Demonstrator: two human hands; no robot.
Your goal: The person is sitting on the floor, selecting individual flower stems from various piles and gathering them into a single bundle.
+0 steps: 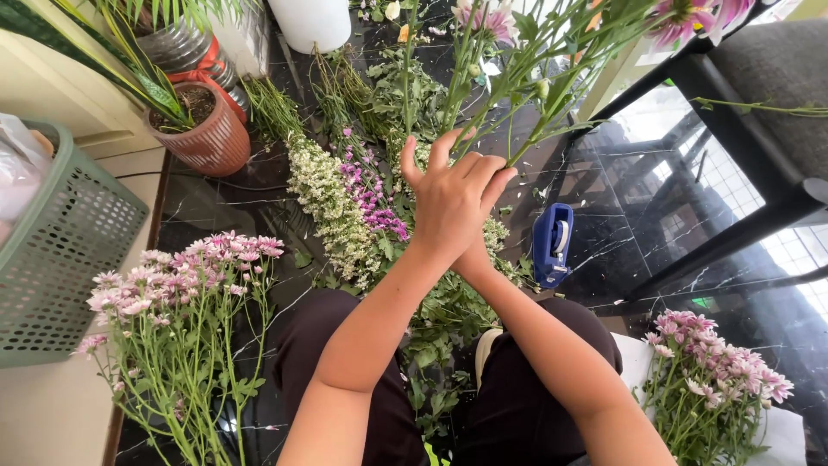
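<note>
From the head camera, we are looking down at our left hand [448,203], whose fingers are wrapping around a bunch of thin green flower stems [526,95] rising toward pink blooms cut off by the top edge. Our right hand [476,257] is sitting behind the left, mostly hidden, so we cannot tell how its fingers are set. Below the hands, white filler sprays [332,203] and small purple blossoms [371,194] are lying on the glossy black marble floor [638,216]. A blue plastic tape dispenser [552,244] is resting just beside our right wrist. Pink daisy bunches [172,285] are flanking us, with a ribbed terracotta pot [203,129] and a green mesh basket [65,250] at left.
</note>
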